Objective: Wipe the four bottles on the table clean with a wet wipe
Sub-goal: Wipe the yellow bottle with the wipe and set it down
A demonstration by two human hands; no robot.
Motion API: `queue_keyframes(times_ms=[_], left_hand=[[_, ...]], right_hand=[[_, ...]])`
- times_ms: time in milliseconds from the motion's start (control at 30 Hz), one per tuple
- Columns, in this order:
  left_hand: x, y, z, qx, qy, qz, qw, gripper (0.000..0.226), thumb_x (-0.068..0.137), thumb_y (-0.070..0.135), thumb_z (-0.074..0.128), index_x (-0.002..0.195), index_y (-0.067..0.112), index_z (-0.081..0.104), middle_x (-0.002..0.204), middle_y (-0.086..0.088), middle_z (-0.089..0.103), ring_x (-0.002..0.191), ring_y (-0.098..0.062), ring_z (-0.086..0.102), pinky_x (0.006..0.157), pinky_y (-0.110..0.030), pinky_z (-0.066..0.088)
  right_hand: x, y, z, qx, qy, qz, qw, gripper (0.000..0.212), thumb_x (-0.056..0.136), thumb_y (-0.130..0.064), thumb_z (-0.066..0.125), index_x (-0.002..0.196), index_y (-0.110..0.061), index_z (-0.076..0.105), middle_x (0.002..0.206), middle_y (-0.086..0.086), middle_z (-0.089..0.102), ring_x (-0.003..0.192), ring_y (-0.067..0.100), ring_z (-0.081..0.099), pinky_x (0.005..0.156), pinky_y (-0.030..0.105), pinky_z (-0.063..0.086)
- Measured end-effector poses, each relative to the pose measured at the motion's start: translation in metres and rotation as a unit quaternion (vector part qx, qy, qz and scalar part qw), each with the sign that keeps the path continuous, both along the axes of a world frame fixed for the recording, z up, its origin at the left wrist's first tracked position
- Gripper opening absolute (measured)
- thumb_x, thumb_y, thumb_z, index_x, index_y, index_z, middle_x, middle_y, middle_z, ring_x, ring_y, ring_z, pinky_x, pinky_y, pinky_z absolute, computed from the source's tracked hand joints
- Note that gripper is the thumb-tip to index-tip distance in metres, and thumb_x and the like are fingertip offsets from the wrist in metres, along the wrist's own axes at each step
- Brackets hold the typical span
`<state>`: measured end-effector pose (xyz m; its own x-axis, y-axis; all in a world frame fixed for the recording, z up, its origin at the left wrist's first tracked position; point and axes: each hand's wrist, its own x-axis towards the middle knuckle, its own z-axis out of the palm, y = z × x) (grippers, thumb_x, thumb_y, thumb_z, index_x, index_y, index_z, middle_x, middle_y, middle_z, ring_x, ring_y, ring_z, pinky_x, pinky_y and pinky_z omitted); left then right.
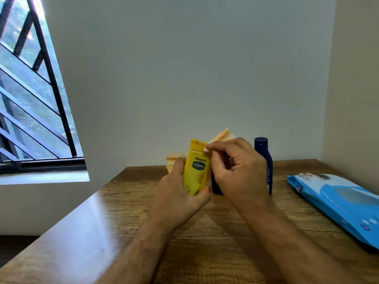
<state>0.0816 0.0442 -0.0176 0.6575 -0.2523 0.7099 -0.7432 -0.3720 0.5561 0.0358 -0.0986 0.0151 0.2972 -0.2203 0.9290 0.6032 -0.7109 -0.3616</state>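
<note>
Worktop [106, 232], two hands, yellow bottle.
Left hand [180, 193] grips bottle [195, 171] labelled "Vaseline"; right hand [238, 171] pinches wipe [221, 135] at its cap.

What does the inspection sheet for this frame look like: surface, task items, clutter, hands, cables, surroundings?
Surface: wooden table, glare along its left part.
Job's things: yellow Vaseline bottle held upright above the table; white wet wipe pressed at its cap; dark blue bottle standing behind; another dark bottle mostly hidden by the hands; pale bottle partly hidden at the back; blue wipes pack lying at right.
Clutter: nothing seen.
Hands: left hand grips the yellow bottle; right hand pinches the wipe.
Cables: nothing seen.
Surroundings: plain wall, barred window at left.
</note>
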Motion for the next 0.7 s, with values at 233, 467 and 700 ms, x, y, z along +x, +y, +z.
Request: queue_keyframes(times_ms=[233, 467, 700], left_hand=[[-0.001, 0.003, 0.002, -0.076, 0.029, -0.034, 0.996, 0.052, 0.064, 0.043, 0.08, 0.107, 0.027, 0.055, 0.089, 0.01, 0.072, 0.067, -0.007, 0.068, 0.06, -0.03, 0.058], [0.005, 0.003, 0.002, -0.128, 0.003, 0.029, 0.991, 0.061, 0.074, 0.029, 0.087, 0.114, 0.029, 0.041, 0.09, 0.007, 0.067, 0.075, -0.009, 0.07, 0.064, -0.036, 0.06], [0.007, 0.002, -0.001, -0.12, -0.004, 0.078, 0.99, 0.052, 0.082, 0.051, 0.061, 0.113, 0.027, 0.028, 0.091, 0.01, 0.055, 0.08, -0.004, 0.058, 0.065, -0.023, 0.046]], right_hand=[[-0.002, 0.008, -0.005, -0.044, 0.089, 0.078, 0.992, 0.013, 0.084, -0.01, 0.069, 0.09, -0.019, 0.075, 0.09, -0.01, 0.068, 0.086, 0.002, 0.064, 0.072, 0.008, 0.05], [0.002, 0.004, -0.004, 0.039, 0.106, 0.081, 0.99, 0.017, 0.086, -0.007, 0.068, 0.093, -0.021, 0.075, 0.092, -0.01, 0.069, 0.089, 0.0, 0.064, 0.074, 0.01, 0.052], [0.003, 0.012, -0.01, 0.011, 0.149, 0.071, 0.986, 0.013, 0.089, -0.013, 0.067, 0.096, -0.021, 0.075, 0.094, -0.009, 0.068, 0.086, 0.0, 0.062, 0.075, 0.006, 0.049]])
